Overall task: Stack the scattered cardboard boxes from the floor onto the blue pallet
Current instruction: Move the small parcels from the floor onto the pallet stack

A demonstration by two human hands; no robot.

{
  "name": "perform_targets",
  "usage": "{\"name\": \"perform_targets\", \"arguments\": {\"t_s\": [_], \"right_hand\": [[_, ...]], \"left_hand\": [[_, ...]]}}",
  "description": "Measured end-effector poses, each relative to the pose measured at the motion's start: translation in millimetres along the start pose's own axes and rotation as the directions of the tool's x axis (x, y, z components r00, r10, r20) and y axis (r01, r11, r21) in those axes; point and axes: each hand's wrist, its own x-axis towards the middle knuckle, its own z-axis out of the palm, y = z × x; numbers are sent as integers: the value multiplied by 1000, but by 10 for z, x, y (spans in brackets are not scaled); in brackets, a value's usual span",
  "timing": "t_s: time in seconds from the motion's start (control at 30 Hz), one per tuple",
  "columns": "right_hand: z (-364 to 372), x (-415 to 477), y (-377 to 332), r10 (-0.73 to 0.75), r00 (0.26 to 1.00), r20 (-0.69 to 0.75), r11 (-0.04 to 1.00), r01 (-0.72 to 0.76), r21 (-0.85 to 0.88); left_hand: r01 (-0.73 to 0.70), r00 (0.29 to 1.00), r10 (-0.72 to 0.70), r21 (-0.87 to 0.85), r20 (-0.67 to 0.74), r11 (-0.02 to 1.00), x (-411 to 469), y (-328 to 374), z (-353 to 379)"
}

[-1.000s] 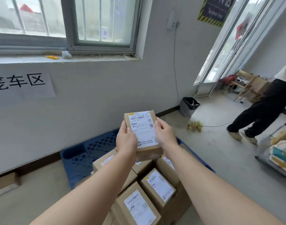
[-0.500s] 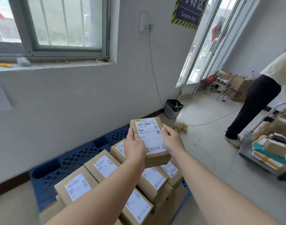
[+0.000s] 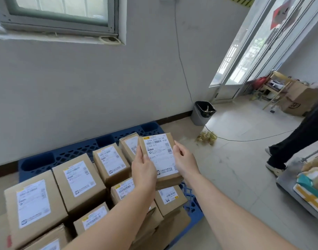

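Observation:
I hold a small flat cardboard box (image 3: 160, 156) with a white shipping label between both hands, above the right end of the stack. My left hand (image 3: 142, 168) grips its left edge and my right hand (image 3: 186, 159) grips its right edge. Below it, several labelled cardboard boxes (image 3: 77, 179) stand packed together on the blue pallet (image 3: 68, 154), which lies against the white wall. Part of the pallet's lattice shows at the back and at the right front corner (image 3: 192, 204).
A grey bin (image 3: 203, 112) stands by the wall to the right, with yellow scraps (image 3: 206, 138) and a cable on the floor. A person's legs (image 3: 297, 141) stand at the right beside a cart (image 3: 306, 188) of parcels. A large carton (image 3: 298, 100) sits by the glass door.
The box in my hands has come lower and closer to the stack, and my view has tilted down and turned right. The person at the right has stepped nearer the cart.

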Motion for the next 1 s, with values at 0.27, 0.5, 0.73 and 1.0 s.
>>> {"name": "perform_targets", "arguments": {"t_s": [0.27,0.5,0.73,1.0], "right_hand": [[-44,340,650,68,990,124,998,-68,-6],[41,588,1099,165,968,188,986,-169,6],[326,785,1493,205,951,230,979,-201,-38],[488,863,1680,242,941,235,970,-239,-41]], "left_hand": [[83,994,-82,8,-73,997,166,-563,336],[188,979,-184,41,-85,981,367,-894,441],[261,965,-252,171,-70,950,670,-1163,413],[366,931,-351,263,-104,893,867,-1339,483]]}}
